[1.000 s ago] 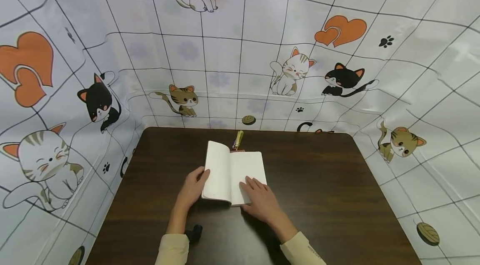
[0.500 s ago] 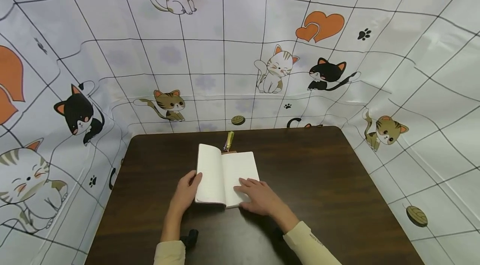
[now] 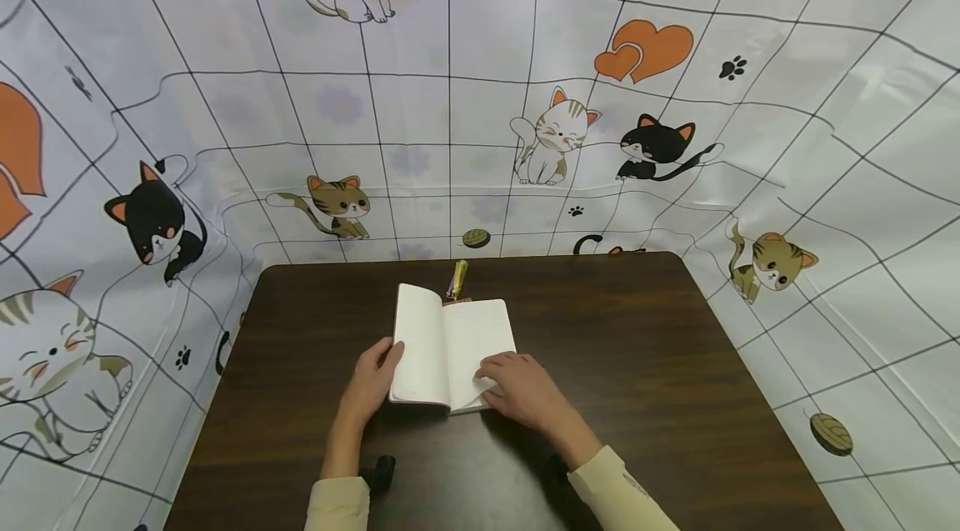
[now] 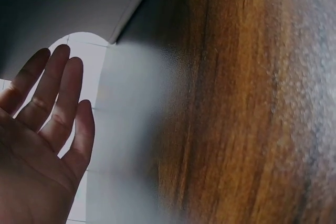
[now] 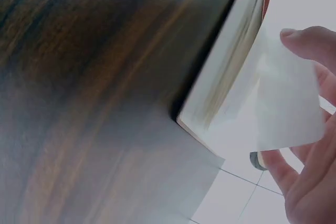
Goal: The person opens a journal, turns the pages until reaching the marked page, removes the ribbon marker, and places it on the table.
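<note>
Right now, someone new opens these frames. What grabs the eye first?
Likely the open white book on the dark table, with the left fingers at its left edge and the right fingers pinching a lifted page at its lower right corner. Next, the cat-print wall behind, its orange hearts bright at upper right. Then the small yellow item just beyond the book.

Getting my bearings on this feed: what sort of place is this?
Probably a small screened-off workspace: a dark wooden table, cat-print sheeting along its far edge and both sides, and an open notebook on the tabletop.
</note>
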Demonstrator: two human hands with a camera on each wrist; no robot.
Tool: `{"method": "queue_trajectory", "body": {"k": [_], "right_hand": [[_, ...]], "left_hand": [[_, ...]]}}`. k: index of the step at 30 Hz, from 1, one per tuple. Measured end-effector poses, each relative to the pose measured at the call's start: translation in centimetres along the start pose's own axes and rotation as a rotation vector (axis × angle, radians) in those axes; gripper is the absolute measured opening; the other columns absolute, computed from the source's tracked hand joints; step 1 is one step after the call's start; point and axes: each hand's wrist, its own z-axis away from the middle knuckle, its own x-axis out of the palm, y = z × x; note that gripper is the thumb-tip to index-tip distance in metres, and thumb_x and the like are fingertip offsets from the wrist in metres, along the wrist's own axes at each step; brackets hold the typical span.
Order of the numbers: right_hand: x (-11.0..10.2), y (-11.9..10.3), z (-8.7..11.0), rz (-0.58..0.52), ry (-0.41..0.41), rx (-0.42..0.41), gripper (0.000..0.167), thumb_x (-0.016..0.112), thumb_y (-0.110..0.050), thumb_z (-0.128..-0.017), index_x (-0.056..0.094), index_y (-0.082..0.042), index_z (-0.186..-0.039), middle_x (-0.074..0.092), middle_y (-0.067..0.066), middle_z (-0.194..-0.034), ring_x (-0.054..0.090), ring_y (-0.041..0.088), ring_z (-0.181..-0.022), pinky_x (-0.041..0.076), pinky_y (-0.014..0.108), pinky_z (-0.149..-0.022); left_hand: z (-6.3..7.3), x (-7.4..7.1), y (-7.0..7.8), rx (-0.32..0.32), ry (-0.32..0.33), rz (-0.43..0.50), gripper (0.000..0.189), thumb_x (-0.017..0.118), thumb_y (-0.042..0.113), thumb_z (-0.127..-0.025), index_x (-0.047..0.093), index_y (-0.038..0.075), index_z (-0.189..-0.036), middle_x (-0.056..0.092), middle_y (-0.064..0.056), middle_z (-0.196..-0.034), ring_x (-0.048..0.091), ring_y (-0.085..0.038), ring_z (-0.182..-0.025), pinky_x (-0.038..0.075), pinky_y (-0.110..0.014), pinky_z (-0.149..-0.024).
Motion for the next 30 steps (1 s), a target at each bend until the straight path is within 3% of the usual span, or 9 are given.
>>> {"method": "queue_trajectory", "body": {"k": [6,13,17,20,24,27,30], "right_hand": [[-0.8,0.1,0.1,0.007,0.11,0.006,0.039,0.083,-0.028,-0.095,0.073,-0.025,-0.133,0.064,0.003,-0.151,0.057,0.028,-0.142,0.049,0.053,-0.112],[-1.4,0.4,-0.1,-0.037,0.278,0.043,0.09,0.094,-0.011,-0.078,0.052,-0.024,-0.157,0.037,0.01,-0.173,0.044,0.035,-0.153,0.047,0.058,-0.115],[-1.1,0.3,-0.7,-0.132,0.359,0.106,0.101,0.091,-0.012,-0.082,0.037,-0.021,-0.166,0.031,0.014,-0.175,0.044,0.039,-0.153,0.048,0.06,-0.114],[-0.9,-0.4,-1.2,-0.328,0.329,0.194,0.106,0.088,-0.018,-0.088,0.022,-0.017,-0.172,0.027,0.016,-0.177,0.043,0.039,-0.155,0.045,0.059,-0.117],[-0.3,-2.3,-1.8,-0.615,0.181,0.294,0.105,0.083,-0.031,-0.096,0.013,-0.02,-0.174,0.03,0.01,-0.177,0.054,0.032,-0.149,0.048,0.056,-0.116],[0.6,-3.5,-1.8,-0.711,0.082,0.283,0.094,0.077,-0.041,-0.1,0.019,-0.025,-0.173,0.038,0.006,-0.173,0.062,0.029,-0.14,0.051,0.054,-0.111],[1.3,-4.5,-1.8,-0.716,0.036,0.214,0.082,0.072,-0.042,-0.104,0.027,-0.026,-0.171,0.044,0.004,-0.169,0.065,0.028,-0.136,0.053,0.049,-0.11]], "left_hand": [[0.1,0.0,0.1,-0.005,-0.001,-0.003,0.043,0.049,0.045,-0.115,0.067,0.009,-0.128,0.068,-0.011,-0.105,0.061,-0.02,-0.093,0.048,-0.037,-0.086],[-0.2,0.5,0.3,0.005,-0.017,0.002,0.046,0.047,0.049,-0.115,0.066,0.009,-0.126,0.066,-0.009,-0.104,0.06,-0.019,-0.095,0.047,-0.037,-0.088],[-0.3,0.7,0.6,0.019,-0.031,0.028,0.046,0.047,0.049,-0.115,0.065,0.007,-0.122,0.065,-0.01,-0.103,0.059,-0.021,-0.097,0.047,-0.038,-0.09],[-0.4,0.6,0.5,0.016,-0.029,0.025,0.047,0.046,0.05,-0.115,0.065,0.008,-0.127,0.066,-0.01,-0.107,0.059,-0.021,-0.102,0.046,-0.04,-0.094],[-0.4,0.3,-0.1,-0.005,-0.018,0.008,0.049,0.046,0.05,-0.115,0.065,0.007,-0.131,0.066,-0.012,-0.112,0.059,-0.024,-0.106,0.046,-0.042,-0.097],[-0.1,0.1,-0.7,-0.016,-0.022,0.025,0.051,0.045,0.049,-0.115,0.064,0.006,-0.135,0.067,-0.014,-0.115,0.06,-0.026,-0.108,0.047,-0.044,-0.099],[0.2,0.0,-1.2,-0.015,-0.032,0.029,0.057,0.045,0.051,-0.115,0.061,0.006,-0.144,0.069,-0.014,-0.128,0.062,-0.025,-0.117,0.048,-0.047,-0.106]]}}
